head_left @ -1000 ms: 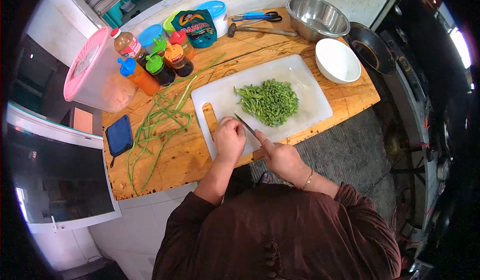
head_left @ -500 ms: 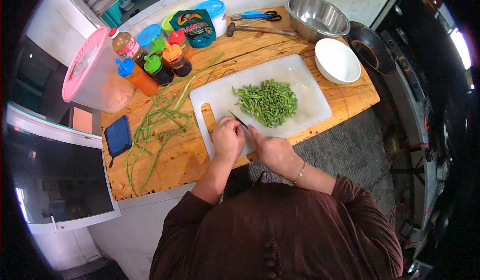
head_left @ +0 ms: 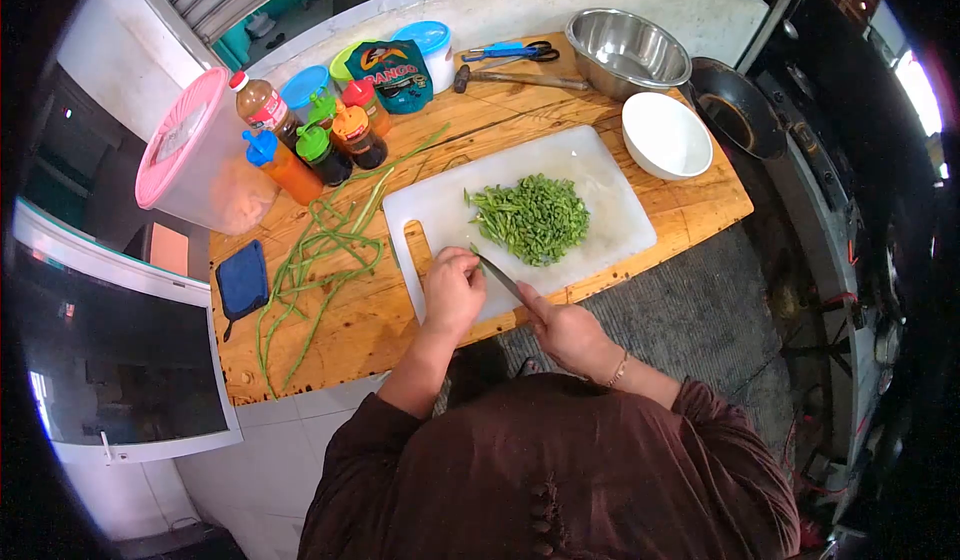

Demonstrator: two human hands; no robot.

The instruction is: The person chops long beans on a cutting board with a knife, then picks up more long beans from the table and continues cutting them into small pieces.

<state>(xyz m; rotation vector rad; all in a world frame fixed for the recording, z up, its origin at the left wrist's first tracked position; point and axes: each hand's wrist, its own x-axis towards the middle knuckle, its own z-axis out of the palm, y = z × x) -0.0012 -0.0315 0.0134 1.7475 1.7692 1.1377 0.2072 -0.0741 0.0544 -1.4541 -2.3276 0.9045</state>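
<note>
Knife in right grip

The cutting board was white, the chopped pieces green, the long beans paler green, the tub's lid pink, the shirt plain dark brown.
</note>
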